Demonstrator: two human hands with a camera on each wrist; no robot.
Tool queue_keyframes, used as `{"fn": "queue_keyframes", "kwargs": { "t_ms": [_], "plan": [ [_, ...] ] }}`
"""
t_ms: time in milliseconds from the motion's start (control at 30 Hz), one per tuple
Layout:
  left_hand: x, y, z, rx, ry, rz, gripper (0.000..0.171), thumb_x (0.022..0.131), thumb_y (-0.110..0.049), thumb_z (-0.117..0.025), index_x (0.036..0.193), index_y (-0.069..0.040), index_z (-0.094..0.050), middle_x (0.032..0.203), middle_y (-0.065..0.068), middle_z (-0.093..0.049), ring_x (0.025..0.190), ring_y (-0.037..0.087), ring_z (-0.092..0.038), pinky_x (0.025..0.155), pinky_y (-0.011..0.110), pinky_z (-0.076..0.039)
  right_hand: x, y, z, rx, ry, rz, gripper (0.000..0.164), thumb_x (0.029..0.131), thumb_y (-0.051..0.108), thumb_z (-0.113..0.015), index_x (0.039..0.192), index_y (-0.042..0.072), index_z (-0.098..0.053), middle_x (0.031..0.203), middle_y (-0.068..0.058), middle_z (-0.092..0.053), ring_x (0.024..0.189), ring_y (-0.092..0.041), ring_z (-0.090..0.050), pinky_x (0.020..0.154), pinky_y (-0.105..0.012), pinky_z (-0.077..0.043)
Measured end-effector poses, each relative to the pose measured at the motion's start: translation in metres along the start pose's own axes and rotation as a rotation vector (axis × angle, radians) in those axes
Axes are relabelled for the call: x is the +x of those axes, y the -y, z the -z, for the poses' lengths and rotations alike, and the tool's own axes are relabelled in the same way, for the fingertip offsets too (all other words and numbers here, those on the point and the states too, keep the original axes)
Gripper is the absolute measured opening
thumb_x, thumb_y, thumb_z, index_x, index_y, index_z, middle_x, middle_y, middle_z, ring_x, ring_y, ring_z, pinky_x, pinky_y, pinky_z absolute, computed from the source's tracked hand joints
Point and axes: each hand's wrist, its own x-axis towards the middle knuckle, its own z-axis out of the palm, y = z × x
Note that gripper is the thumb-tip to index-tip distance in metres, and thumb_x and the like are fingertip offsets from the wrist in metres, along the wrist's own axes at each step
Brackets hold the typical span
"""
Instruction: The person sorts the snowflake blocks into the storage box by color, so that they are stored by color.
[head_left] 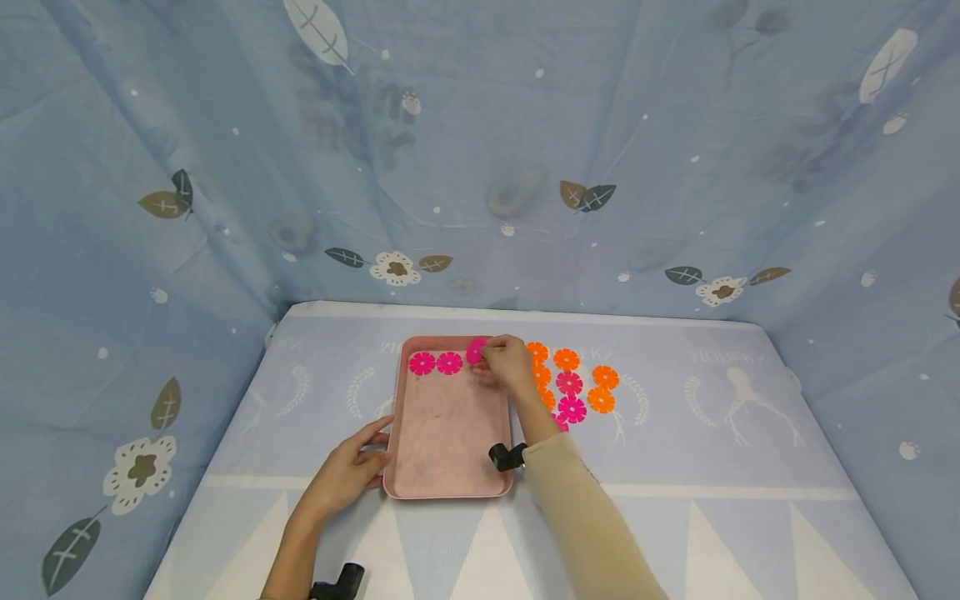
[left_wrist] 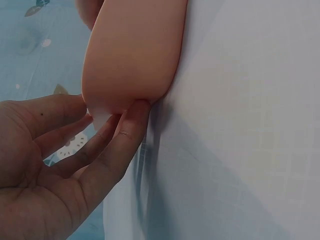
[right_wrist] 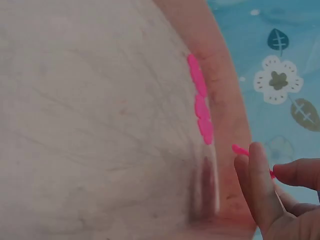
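Note:
Near the far right corner of a pink tray (head_left: 450, 450), my right hand (head_left: 506, 364) pinches a pink notched plastic disc (head_left: 476, 351) between thumb and fingers. In the right wrist view that disc (right_wrist: 240, 149) is seen edge-on beside the tray's rim. Two more pink notched discs (head_left: 436, 363) lie side by side along the tray's far edge. My left hand (head_left: 347, 472) rests at the tray's left side, fingertips against its outer wall. The left wrist view has those rather straight fingers (left_wrist: 131, 122) touching the tray wall (left_wrist: 135, 55) low down and at the rim.
Several orange notched discs (head_left: 602, 400) and pink notched discs (head_left: 572, 409) lie on the patterned tablecloth (head_left: 697, 433) right of the tray, some partly behind my right forearm. A blue curtain (head_left: 480, 167) with leaves and flowers hangs behind the table and along its sides.

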Motion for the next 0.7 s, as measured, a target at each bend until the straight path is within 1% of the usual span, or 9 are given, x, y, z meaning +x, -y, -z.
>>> {"fn": "queue_keyframes", "kwargs": {
  "t_ms": [67,133,233,333,467,533,633,700],
  "plan": [
    [0.0,0.0,0.0,0.005,-0.003,-0.002,0.054,0.099,0.0,-0.057,0.151,-0.01,-0.044,0.132,0.02,-0.056,0.108,0.03,-0.065,0.073,0.033,-0.06,0.0,-0.001,-0.004,-0.089,-0.023,0.023,0.02,0.097,0.005,-0.059,0.112,-0.008,-0.063,0.096,-0.022,-0.068,0.078,-0.035,-0.073,0.069,-0.044,-0.06],
    [0.0,0.0,-0.001,0.007,-0.005,-0.002,0.054,0.099,0.0,-0.057,0.151,-0.011,-0.045,0.132,0.02,-0.056,0.108,0.03,-0.065,0.072,0.033,-0.06,0.002,-0.002,-0.007,-0.155,-0.033,0.037,0.02,0.096,0.003,-0.058,0.111,-0.009,-0.063,0.096,-0.023,-0.068,0.075,-0.033,-0.073,0.065,-0.042,-0.061],
    [0.0,0.001,-0.001,0.011,-0.008,-0.002,0.054,0.099,0.0,-0.057,0.151,-0.011,-0.045,0.132,0.02,-0.056,0.108,0.03,-0.065,0.072,0.033,-0.06,0.003,-0.003,-0.012,-0.228,-0.043,0.057,0.021,0.096,0.002,-0.056,0.111,-0.011,-0.063,0.096,-0.023,-0.067,0.07,-0.031,-0.073,0.06,-0.039,-0.061],
    [0.0,0.001,-0.001,0.009,-0.007,0.0,0.054,0.099,-0.001,-0.058,0.151,-0.011,-0.045,0.132,0.02,-0.056,0.109,0.031,-0.065,0.072,0.033,-0.06,0.003,-0.003,-0.014,-0.276,-0.047,0.067,0.022,0.096,0.002,-0.055,0.112,-0.012,-0.063,0.094,-0.02,-0.066,0.066,-0.029,-0.072,0.057,-0.037,-0.06],
    [0.001,0.001,-0.001,0.009,-0.002,0.004,0.055,0.099,-0.001,-0.058,0.151,-0.011,-0.045,0.133,0.02,-0.056,0.109,0.031,-0.065,0.073,0.033,-0.06,0.003,-0.001,-0.013,-0.333,-0.038,0.073,0.026,0.096,0.001,-0.053,0.115,-0.012,-0.063,0.088,-0.019,-0.066,0.063,-0.029,-0.071,0.055,-0.036,-0.06],
    [0.001,0.001,-0.001,0.008,-0.001,0.007,0.055,0.099,-0.001,-0.057,0.151,-0.011,-0.044,0.133,0.02,-0.055,0.11,0.031,-0.065,0.073,0.034,-0.06,0.002,0.0,-0.011,-0.356,-0.029,0.079,0.027,0.096,0.002,-0.052,0.115,-0.012,-0.063,0.087,-0.019,-0.066,0.063,-0.029,-0.071,0.055,-0.035,-0.059],
    [0.001,0.001,0.0,0.007,0.0,0.01,0.055,0.099,-0.001,-0.057,0.151,-0.011,-0.044,0.133,0.02,-0.055,0.111,0.031,-0.064,0.074,0.034,-0.06,-0.001,0.004,-0.007,-0.394,-0.02,0.113,0.026,0.097,0.004,-0.054,0.116,-0.012,-0.063,0.094,-0.021,-0.067,0.065,-0.029,-0.072,0.055,-0.034,-0.06],
    [0.001,0.0,0.0,0.003,0.0,0.008,0.055,0.099,0.0,-0.057,0.151,-0.011,-0.044,0.133,0.021,-0.055,0.111,0.032,-0.064,0.074,0.034,-0.06,-0.004,0.008,-0.002,-0.424,-0.025,0.152,0.027,0.098,0.005,-0.056,0.117,-0.012,-0.062,0.101,-0.022,-0.068,0.072,-0.028,-0.072,0.06,-0.034,-0.06]
  ]
}}
